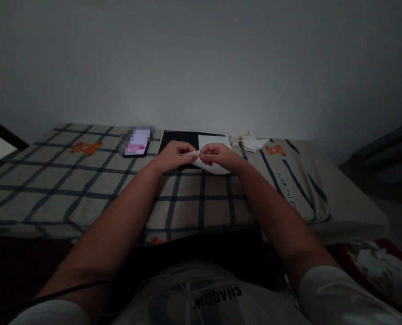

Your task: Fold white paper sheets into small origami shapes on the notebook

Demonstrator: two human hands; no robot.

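My left hand (176,155) and my right hand (219,155) meet over the middle of the cloth-covered table, fingertips nearly touching. Both are closed in a pinch on a piece of white paper (218,169), which curves out below my right hand. Beneath them lies a flat black board or pad (178,137) with small holes or marks along its far edge. A white sheet (210,141) covers its right part. Fingers hide some of the paper, so its full shape cannot be made out.
A phone (138,143) with a lit screen, partly pixelated, lies to the left. White paper scraps (251,141) are heaped right of the board. The checked tablecloth (187,203) reaches the wall. At lower right, a red container (351,266) holds crumpled white pieces.
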